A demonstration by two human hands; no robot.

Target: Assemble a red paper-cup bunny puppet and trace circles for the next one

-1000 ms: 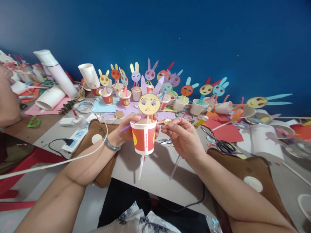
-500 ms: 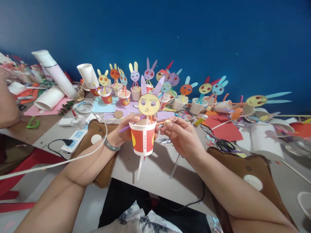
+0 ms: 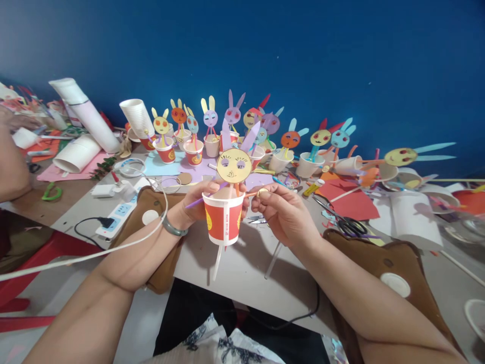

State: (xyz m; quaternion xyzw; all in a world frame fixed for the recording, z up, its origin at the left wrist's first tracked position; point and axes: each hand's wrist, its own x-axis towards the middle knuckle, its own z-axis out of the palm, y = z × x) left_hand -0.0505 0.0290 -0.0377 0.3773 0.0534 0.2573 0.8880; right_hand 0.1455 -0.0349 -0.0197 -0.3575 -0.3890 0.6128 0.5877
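Red paper cup (image 3: pixel 215 220) sits in your left hand (image 3: pixel 194 196), held up over the worktop (image 3: pixel 242 270) and in front of the row of rabbit cups (image 3: pixel 281 161); left fingers wrap behind it and clamp on its wall, tips showing at the far side; yellow rabbit face (image 3: pixel 234 166) stands above the rim, white stick (image 3: pixel 217 263) pokes out below; your right hand (image 3: pixel 282 210) has thumb and fingers together on a small pale disc (image 3: pixel 262 192) at the end of an orange strip (image 3: pixel 251 194); the step in hand looks like fixing or setting that disc; whether it is stuck fast, cannot tell; pinch it flat and square, pressing between the pads rather than pulling sideways, since the strip likely bends easily; go light with the left, as thin paper may buckle; let the stick hang free of your forearms.
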